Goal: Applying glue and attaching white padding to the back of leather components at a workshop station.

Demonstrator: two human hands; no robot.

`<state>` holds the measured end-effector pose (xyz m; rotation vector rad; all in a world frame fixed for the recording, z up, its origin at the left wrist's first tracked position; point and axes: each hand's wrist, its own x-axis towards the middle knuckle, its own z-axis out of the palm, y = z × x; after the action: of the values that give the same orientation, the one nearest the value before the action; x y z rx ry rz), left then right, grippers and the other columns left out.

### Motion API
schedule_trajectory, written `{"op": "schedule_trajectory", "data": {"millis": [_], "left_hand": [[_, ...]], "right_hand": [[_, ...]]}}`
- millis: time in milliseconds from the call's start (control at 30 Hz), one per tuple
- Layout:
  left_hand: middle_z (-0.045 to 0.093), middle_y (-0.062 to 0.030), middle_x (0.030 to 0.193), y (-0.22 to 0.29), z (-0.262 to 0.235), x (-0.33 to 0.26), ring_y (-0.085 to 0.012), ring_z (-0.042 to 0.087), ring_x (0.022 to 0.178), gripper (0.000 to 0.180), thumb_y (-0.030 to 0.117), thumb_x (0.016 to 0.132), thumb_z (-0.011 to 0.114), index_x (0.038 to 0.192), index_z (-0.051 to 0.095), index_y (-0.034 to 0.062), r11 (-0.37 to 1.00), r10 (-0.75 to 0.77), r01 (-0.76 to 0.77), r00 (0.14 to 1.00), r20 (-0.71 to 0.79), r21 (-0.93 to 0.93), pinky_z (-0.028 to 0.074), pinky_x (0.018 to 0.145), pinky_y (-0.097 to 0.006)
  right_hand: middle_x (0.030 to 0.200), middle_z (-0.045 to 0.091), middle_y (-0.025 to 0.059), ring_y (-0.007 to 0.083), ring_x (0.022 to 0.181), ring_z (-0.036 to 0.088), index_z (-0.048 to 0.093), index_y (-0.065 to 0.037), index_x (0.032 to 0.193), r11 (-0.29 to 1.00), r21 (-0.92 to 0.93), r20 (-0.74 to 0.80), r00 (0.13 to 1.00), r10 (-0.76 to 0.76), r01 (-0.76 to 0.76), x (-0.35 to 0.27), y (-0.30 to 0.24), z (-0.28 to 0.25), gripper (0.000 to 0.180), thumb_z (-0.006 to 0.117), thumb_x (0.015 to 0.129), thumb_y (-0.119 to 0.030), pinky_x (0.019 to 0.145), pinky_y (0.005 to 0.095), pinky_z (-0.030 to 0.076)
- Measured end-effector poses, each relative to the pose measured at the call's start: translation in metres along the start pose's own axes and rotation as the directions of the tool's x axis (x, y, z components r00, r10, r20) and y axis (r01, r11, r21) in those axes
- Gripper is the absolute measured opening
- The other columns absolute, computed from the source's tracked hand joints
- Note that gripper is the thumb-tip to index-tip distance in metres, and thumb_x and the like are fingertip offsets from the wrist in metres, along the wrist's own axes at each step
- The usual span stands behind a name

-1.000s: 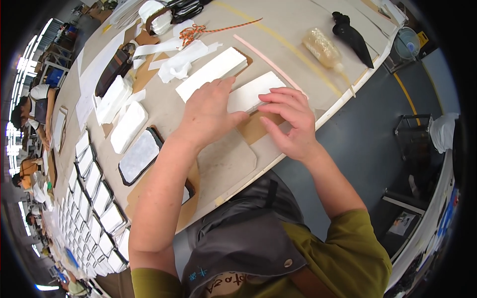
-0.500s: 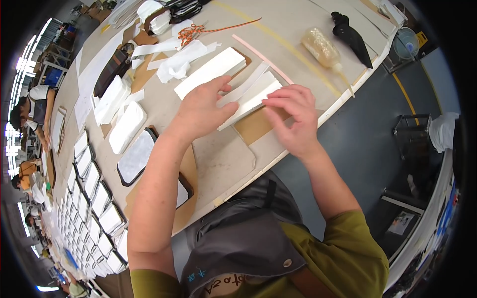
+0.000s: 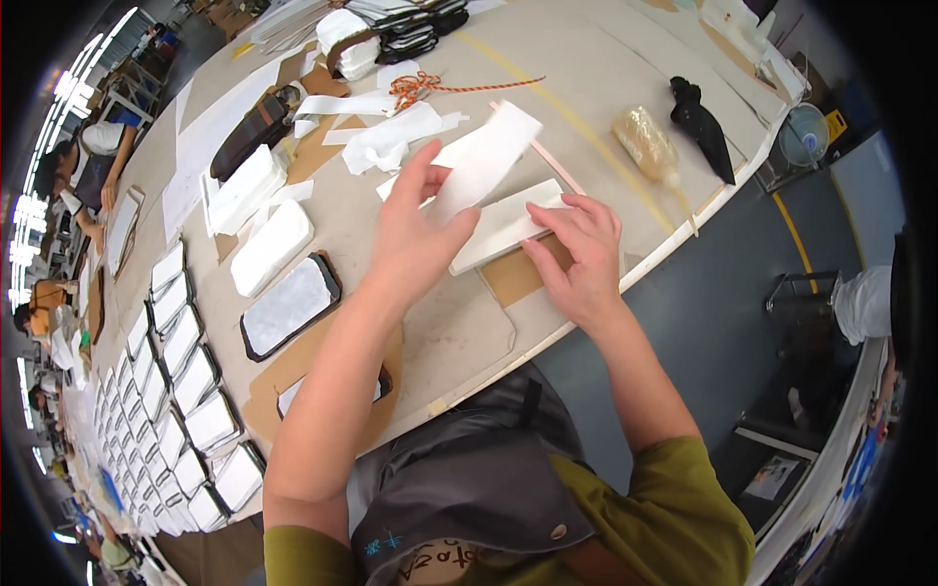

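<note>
Table [image 3: 449, 327] faces blue-lettered apron [image 3: 469, 479]; left hand [image 3: 415, 234] holds strip [image 3: 496, 154].

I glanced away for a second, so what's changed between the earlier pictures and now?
The left hand has taken hold of a thin white strip and lifted it up and leftward off the nearer white stack; it now slants over the farther white stack. The right hand stays at the nearer stack's edge. The orange cord and yellowish bottle lie as before.
</note>
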<state>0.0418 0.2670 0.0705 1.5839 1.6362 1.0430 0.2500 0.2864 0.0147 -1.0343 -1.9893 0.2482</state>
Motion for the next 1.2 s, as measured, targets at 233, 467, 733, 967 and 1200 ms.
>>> {"op": "schedule_trajectory", "data": {"millis": [233,467,733,967,1200], "left_hand": [[0.061,-0.0126,0.12,-0.004,-0.015,-0.085,-0.0247,0.059,0.113,0.085,0.006,0.079,0.077,0.151,0.033,0.0024,0.973,0.115,-0.144,0.98,-0.16,-0.181,0.044,0.104,-0.039],[0.061,-0.01,0.122,-0.02,-0.03,-0.149,-0.0214,0.058,0.118,0.086,0.003,0.08,0.076,0.153,0.031,0.0018,0.96,0.018,-0.095,0.961,-0.277,-0.265,0.043,0.105,-0.038],[0.057,-0.0146,0.133,-0.076,-0.11,-0.247,-0.024,0.056,0.123,0.063,-0.002,0.087,0.067,0.145,0.042,-0.0002,0.999,-0.024,0.032,0.82,-0.572,0.003,0.041,0.107,-0.035],[0.062,-0.0155,0.114,-0.102,-0.103,-0.297,-0.0263,0.06,0.11,0.048,-0.011,0.085,0.059,0.132,0.051,-0.0026,0.974,-0.079,0.2,0.732,-0.676,0.103,0.046,0.097,-0.033],[0.063,-0.0157,0.116,-0.104,-0.104,-0.302,-0.0301,0.06,0.108,0.056,-0.011,0.08,0.062,0.133,0.05,-0.0008,0.966,-0.081,0.222,0.753,-0.653,0.136,0.046,0.095,-0.036]], "right_hand": [[0.129,0.064,0.0129,0.0284,0.127,0.052,0.07,-0.007,0.104,0.639,0.746,0.226,0.974,0.019,-0.185,-0.008,-0.025,0.004,0.034,0.084,0.072,-0.004,0.107,0.0436,0.04],[0.139,0.056,0.0176,0.0275,0.129,0.054,0.051,-0.002,0.136,-0.101,0.766,0.633,0.772,-0.057,-0.635,-0.017,-0.102,0.063,0.068,0.084,0.077,-0.006,0.105,0.0435,0.048],[0.133,0.06,0.0201,0.0277,0.123,0.059,0.053,0.001,0.132,0.108,0.794,0.607,0.785,-0.123,-0.598,0.026,-0.135,0.068,0.062,0.082,0.078,-0.01,0.108,0.0412,0.044],[0.122,0.069,0.0097,0.0246,0.109,0.064,0.073,-0.007,0.103,0.845,0.52,0.735,0.569,-0.367,-0.127,0.003,-0.197,0.096,0.037,0.085,0.068,-0.007,0.095,0.0382,0.05],[0.119,0.07,0.0104,0.0297,0.11,0.062,0.072,-0.005,0.108,0.871,0.484,0.736,0.499,-0.459,0.086,-0.011,-0.211,0.114,0.043,0.084,0.067,-0.007,0.094,0.039,0.05]]}}
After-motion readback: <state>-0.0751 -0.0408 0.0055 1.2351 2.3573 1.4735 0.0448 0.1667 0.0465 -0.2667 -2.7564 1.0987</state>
